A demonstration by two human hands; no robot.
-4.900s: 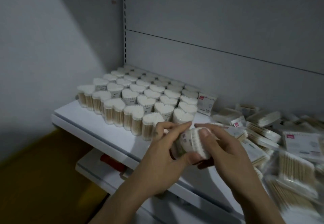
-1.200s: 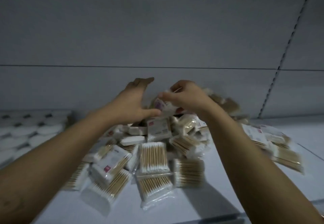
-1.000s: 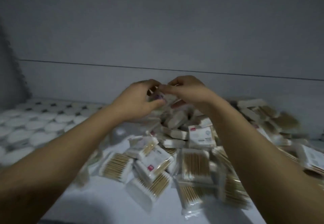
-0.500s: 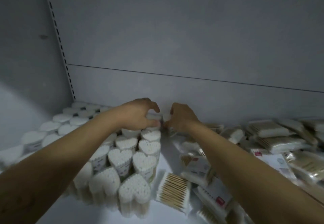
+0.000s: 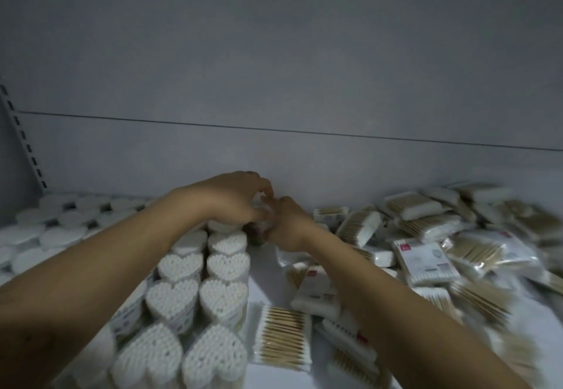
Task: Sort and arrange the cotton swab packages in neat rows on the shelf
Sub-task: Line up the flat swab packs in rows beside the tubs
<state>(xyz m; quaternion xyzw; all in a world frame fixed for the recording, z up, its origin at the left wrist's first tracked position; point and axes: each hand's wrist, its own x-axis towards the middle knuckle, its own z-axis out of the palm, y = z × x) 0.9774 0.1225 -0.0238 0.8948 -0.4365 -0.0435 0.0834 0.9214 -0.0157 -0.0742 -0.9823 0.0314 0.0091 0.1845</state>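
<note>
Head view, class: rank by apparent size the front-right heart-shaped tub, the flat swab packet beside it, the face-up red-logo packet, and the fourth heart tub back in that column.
1. front-right heart-shaped tub and flat swab packet: alike, so unranked.
2. face-up red-logo packet.
3. fourth heart tub, though it sits farther back.

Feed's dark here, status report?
Left hand, right hand both grip one pack at the back. Heart rows neat on left. Flat packs heaped right, none blocking.
</note>
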